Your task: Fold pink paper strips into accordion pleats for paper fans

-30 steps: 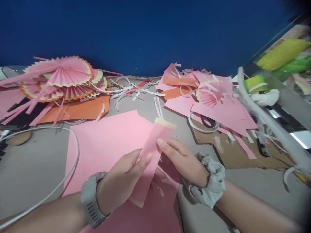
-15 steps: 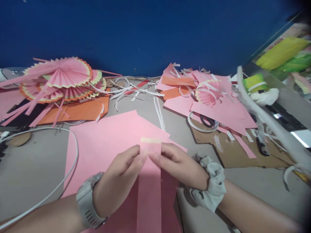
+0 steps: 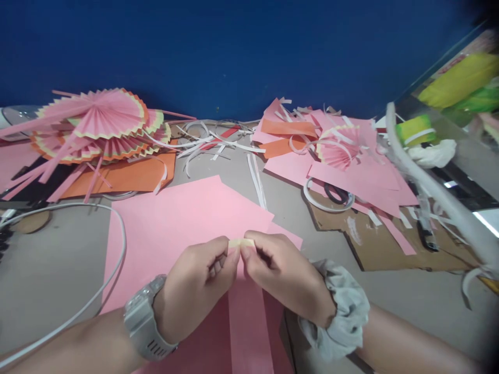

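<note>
A pink paper strip (image 3: pixel 249 322) with a cream-coloured end runs from my hands toward me. My left hand (image 3: pixel 195 288), with a grey watch on the wrist, pinches the strip's far end from the left. From the right, my right hand (image 3: pixel 280 278), a grey scrunchie on its wrist, pinches the same end. Both sets of fingers are curled and meet at the cream edge. Under them lies a large pink paper sheet (image 3: pixel 167 228) on the grey table (image 3: pixel 47 270).
Pink pleated paper fans (image 3: pixel 97 122) on orange paper lie at the back left. White paper scraps (image 3: pixel 210 143), more pink sheets and a fan (image 3: pixel 339 150) lie at the back right. A white cable (image 3: pixel 117 239) curves on the left. Brown cardboard (image 3: pixel 390 249) is at the right.
The strip was held slanted upright in my left hand; it now lies lengthwise toward me. Both hands have closed in on its far cream end, and the exposed end has become shorter.
</note>
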The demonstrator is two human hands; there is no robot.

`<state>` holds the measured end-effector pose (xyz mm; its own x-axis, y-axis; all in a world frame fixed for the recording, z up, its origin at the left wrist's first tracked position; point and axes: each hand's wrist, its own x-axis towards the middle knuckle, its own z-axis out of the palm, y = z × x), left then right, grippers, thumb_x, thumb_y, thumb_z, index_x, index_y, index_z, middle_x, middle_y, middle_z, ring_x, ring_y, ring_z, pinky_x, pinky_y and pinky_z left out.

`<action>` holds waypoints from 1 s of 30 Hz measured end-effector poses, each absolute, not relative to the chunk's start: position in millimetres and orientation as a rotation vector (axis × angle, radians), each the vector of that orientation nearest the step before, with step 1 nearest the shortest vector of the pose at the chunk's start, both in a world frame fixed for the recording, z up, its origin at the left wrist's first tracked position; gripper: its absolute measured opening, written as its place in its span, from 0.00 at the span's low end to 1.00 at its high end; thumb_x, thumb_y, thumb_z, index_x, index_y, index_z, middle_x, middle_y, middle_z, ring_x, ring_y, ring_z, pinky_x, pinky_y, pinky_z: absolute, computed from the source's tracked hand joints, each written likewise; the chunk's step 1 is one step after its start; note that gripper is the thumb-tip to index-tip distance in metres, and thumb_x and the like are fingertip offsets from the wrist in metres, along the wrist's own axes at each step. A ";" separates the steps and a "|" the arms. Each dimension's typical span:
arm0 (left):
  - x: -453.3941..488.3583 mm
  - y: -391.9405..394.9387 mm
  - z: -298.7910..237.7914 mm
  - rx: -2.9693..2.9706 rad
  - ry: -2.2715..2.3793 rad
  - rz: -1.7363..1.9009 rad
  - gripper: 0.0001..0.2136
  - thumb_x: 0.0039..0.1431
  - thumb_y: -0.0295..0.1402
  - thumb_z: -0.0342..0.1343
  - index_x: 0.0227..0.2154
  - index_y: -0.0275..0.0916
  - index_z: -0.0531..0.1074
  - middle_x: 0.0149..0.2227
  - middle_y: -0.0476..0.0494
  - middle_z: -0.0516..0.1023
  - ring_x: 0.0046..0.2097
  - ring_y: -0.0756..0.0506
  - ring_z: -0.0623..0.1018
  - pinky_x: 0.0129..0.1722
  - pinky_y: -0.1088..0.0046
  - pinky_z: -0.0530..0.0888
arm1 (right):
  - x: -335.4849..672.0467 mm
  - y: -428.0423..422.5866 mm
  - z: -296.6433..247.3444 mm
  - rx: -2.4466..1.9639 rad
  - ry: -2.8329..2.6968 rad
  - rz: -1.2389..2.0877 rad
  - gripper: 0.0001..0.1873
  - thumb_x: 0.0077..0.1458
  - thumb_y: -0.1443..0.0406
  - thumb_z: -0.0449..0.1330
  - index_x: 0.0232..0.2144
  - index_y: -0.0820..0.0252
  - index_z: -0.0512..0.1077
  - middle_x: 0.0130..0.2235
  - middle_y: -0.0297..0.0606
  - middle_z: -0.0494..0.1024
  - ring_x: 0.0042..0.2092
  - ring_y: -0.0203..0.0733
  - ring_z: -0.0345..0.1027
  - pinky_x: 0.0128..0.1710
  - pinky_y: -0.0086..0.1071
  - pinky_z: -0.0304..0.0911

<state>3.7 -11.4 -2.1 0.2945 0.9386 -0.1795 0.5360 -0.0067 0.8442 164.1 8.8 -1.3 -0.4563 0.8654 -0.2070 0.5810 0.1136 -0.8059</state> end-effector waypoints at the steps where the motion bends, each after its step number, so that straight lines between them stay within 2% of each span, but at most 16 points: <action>1: 3.8 -12.3 -2.0 1.693 1.349 0.551 0.14 0.61 0.35 0.43 0.20 0.40 0.53 0.19 0.56 0.51 0.22 0.53 0.53 0.22 0.76 0.53 | 163.2 7.1 -1.3 -1.441 -2.081 1.250 0.13 0.56 0.67 0.46 0.20 0.59 0.53 0.21 0.27 0.57 0.24 0.30 0.51 0.24 0.28 0.45; 6: 5.6 -16.0 -0.8 1.616 1.337 0.573 0.12 0.61 0.36 0.43 0.23 0.41 0.52 0.19 0.57 0.50 0.21 0.53 0.54 0.22 0.77 0.55 | 162.9 6.7 0.4 -1.386 -1.902 1.299 0.16 0.59 0.64 0.43 0.20 0.58 0.48 0.22 0.27 0.52 0.24 0.31 0.48 0.24 0.27 0.46; 11: 5.7 -12.8 -0.4 1.433 1.501 0.665 0.12 0.61 0.39 0.44 0.24 0.41 0.53 0.20 0.58 0.47 0.21 0.53 0.52 0.21 0.77 0.53 | 162.9 9.8 1.2 -1.373 -2.007 1.404 0.16 0.60 0.61 0.43 0.20 0.58 0.51 0.21 0.27 0.54 0.24 0.31 0.48 0.22 0.28 0.44; 17: 7.7 -12.7 0.0 1.514 1.348 0.610 0.14 0.61 0.38 0.44 0.22 0.40 0.53 0.18 0.58 0.49 0.21 0.54 0.52 0.20 0.77 0.53 | 164.6 8.3 -1.2 -1.443 -1.991 1.124 0.17 0.58 0.62 0.46 0.20 0.59 0.47 0.20 0.26 0.51 0.23 0.30 0.45 0.22 0.27 0.44; 19: 7.7 -13.0 -1.2 1.476 1.392 0.650 0.14 0.61 0.39 0.45 0.22 0.40 0.55 0.17 0.58 0.52 0.20 0.54 0.55 0.19 0.78 0.54 | 164.7 7.9 -1.5 -1.470 -2.009 1.084 0.17 0.56 0.63 0.48 0.20 0.59 0.46 0.19 0.26 0.50 0.22 0.30 0.44 0.21 0.27 0.43; 23: 5.0 -11.3 -2.4 1.302 1.426 0.773 0.13 0.60 0.40 0.45 0.24 0.40 0.56 0.16 0.58 0.62 0.19 0.54 0.65 0.19 0.81 0.61 | 162.8 8.0 0.6 -1.426 -2.115 1.254 0.14 0.56 0.65 0.47 0.20 0.59 0.49 0.20 0.26 0.52 0.22 0.29 0.46 0.20 0.26 0.44; 27: 1.9 -8.5 -0.7 1.237 1.420 0.840 0.11 0.61 0.40 0.45 0.26 0.41 0.57 0.14 0.59 0.63 0.16 0.54 0.67 0.18 0.81 0.62 | 161.9 6.5 4.0 -1.328 -2.233 1.344 0.11 0.55 0.64 0.47 0.22 0.59 0.53 0.21 0.27 0.55 0.23 0.30 0.48 0.22 0.27 0.44; 30: 2.0 -7.6 0.2 1.210 1.375 0.905 0.11 0.61 0.40 0.44 0.27 0.41 0.57 0.16 0.58 0.63 0.17 0.54 0.66 0.18 0.79 0.62 | 162.4 5.0 4.5 -1.291 -2.228 1.351 0.13 0.58 0.64 0.44 0.22 0.59 0.52 0.22 0.27 0.55 0.23 0.30 0.49 0.22 0.27 0.44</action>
